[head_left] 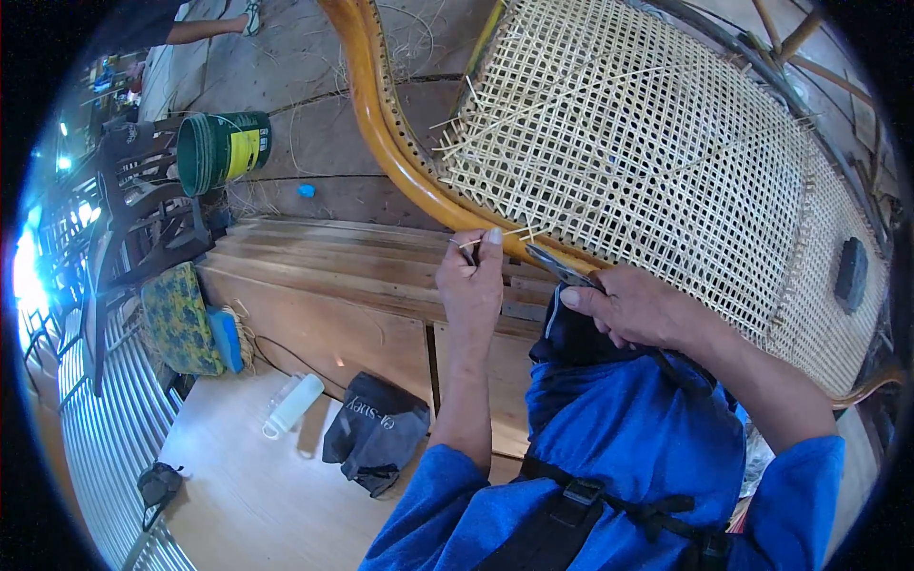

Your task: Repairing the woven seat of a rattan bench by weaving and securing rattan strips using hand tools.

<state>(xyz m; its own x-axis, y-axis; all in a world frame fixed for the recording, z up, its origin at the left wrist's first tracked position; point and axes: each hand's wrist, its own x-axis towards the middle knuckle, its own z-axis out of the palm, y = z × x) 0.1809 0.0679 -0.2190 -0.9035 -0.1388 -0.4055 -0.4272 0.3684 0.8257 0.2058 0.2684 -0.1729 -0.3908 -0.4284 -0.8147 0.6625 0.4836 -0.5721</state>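
Note:
A pale cane strand [515, 231] is pinched between the thumb and fingers of my left hand [472, 278], at the varnished wooden frame's near edge. Just to the right, my right hand [633, 303] is closed around a pair of scissors [560, 266]; their handles are mostly hidden in my palm. The blades point left, over the frame close to the strand. Woven cane mesh [628, 133] spreads across the curved wooden frame [392, 152], with loose strand ends sticking out along its left and near edges. Small holes line the frame's inner edge.
A green bucket [195, 152] lies on its side at the left, beside stacked dark chair parts [143, 190]. Below are a wooden bench [314, 295], a pale bottle [293, 404] and a black bag [373, 428]. A dark block [850, 276] rests on the mesh at right.

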